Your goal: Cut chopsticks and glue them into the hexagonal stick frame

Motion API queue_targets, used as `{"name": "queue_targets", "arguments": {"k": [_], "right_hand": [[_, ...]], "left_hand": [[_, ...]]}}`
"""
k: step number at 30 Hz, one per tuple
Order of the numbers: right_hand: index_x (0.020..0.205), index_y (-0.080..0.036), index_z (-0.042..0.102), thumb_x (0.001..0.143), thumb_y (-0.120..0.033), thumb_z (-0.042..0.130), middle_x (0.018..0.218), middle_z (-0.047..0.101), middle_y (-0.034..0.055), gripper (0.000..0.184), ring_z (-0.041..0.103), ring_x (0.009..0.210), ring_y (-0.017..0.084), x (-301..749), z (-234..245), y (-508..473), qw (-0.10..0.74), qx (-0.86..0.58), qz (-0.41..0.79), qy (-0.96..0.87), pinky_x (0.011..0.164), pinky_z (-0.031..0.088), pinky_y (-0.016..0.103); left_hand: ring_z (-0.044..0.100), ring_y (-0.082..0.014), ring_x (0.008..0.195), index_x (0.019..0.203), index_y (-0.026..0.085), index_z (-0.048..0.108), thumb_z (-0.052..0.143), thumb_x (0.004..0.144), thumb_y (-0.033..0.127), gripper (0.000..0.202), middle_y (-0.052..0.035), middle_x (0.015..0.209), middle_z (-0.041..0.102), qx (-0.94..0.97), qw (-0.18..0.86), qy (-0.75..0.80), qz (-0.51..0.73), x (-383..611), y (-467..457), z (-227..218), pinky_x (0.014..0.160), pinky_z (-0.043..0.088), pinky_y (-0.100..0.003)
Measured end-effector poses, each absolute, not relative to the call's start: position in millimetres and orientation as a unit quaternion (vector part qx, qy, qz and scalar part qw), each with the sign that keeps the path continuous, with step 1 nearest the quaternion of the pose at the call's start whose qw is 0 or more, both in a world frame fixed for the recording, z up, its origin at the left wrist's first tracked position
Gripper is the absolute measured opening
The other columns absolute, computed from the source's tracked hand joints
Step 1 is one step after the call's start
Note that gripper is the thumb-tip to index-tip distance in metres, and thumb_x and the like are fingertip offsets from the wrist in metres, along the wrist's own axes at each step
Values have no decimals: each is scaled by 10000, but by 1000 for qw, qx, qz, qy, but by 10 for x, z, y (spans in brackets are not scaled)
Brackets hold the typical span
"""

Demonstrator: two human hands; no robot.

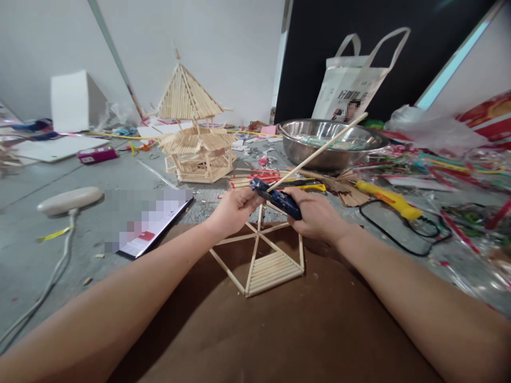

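My left hand [233,211] is closed on the near end of a long thin wooden stick [319,151] that slants up to the right over the bowl. My right hand [317,215] is wrapped round a dark blue cutter tool [275,198] whose tip meets the stick near my left fingers. Just below both hands lies a hexagonal frame of wooden sticks [261,255] on brown cardboard [279,324], with one wedge filled in by parallel sticks. A finished stick pagoda model [195,127] stands behind, upright on the grey table.
A steel bowl [295,146] sits at the back right, a white tote bag [355,80] behind it. A yellow-handled tool with black cable [389,199] lies right. Loose sticks [255,178], a phone [154,226], a white oval device with cord [69,200] and a white box [75,101] surround.
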State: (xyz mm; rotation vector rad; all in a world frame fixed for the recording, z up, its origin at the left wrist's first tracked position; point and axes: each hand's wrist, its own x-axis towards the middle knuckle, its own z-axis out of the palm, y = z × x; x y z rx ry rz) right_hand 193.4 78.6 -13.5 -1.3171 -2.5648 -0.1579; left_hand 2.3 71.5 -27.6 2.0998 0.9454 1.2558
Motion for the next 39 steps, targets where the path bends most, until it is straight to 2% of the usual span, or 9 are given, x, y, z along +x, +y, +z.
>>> {"name": "queue_targets", "arguments": {"k": [4, 10, 16, 28, 32, 39], "right_hand": [[1099, -161, 402, 663, -232, 439, 977, 603, 97, 443, 572, 835, 229, 1907, -102, 770, 103, -469, -53, -875, 716, 416, 319], [1030, -151, 448, 654, -260, 442, 940, 608, 104, 391, 574, 794, 241, 1855, -58, 735, 98, -490, -49, -865, 683, 412, 319], [983, -152, 470, 660, -276, 448, 860, 620, 100, 348, 574, 744, 230, 1837, -37, 731, 89, -499, -49, -861, 639, 405, 304], [961, -150, 488, 668, -298, 445, 844, 624, 104, 331, 579, 736, 228, 1844, -68, 765, 88, -498, -51, -861, 617, 402, 298], [963, -155, 489, 672, -301, 448, 846, 624, 95, 329, 577, 730, 218, 1850, -77, 772, 93, -494, -52, -863, 614, 397, 291], [858, -169, 506, 664, -287, 445, 777, 619, 77, 234, 570, 680, 208, 1849, -62, 780, 94, -491, -52, -865, 561, 385, 282]], "left_hand": [[534, -151, 771, 891, 134, 617, 418, 784, 306, 283, -30, 783, 618, 764, 254, 369, 464, 15, 716, -277, 688, 407, -238], [445, -96, 571, 795, 108, 605, 411, 774, 340, 303, 8, 598, 522, 755, 216, 440, 436, -11, 713, -238, 535, 354, -196], [428, -97, 577, 846, 107, 601, 405, 770, 351, 321, 5, 621, 521, 753, 213, 455, 425, -15, 728, -231, 533, 341, -192], [357, -78, 525, 775, 108, 586, 382, 776, 367, 329, 27, 556, 432, 762, 186, 470, 405, -12, 737, -260, 496, 291, -182], [376, -90, 548, 766, 109, 587, 377, 778, 372, 337, 17, 569, 449, 764, 183, 471, 401, -16, 746, -275, 505, 298, -188], [396, -94, 561, 748, 101, 585, 372, 780, 347, 327, 12, 585, 471, 772, 174, 471, 389, -13, 742, -264, 511, 308, -187]]}}
